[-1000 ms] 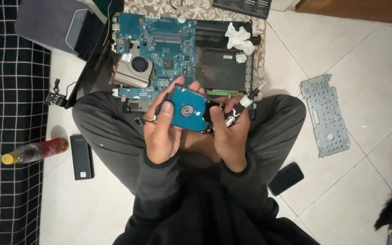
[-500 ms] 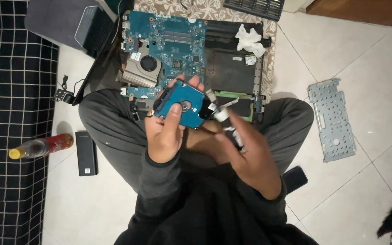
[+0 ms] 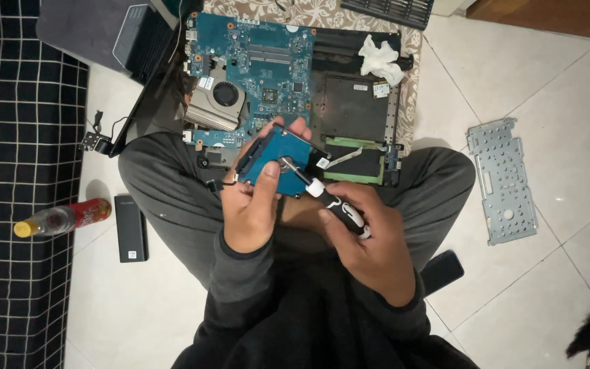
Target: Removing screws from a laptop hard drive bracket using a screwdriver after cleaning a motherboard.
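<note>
left hand: grips the blue drive
right hand: grips the screwdriver, tip on drive
risk: tip may slip and gouge the drive

Matt blue circuit-board face of the small hard drive in my left hand, glossy black-and-white plastic screwdriver, smooth pale floor tiles, perforated bare-metal plate.

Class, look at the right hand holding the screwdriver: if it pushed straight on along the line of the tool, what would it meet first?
The right hand aims the screwdriver up and left. Its tip already sits at the blue hard drive held in the left hand, so the drive comes first; actual contact is hard to judge.
</note>
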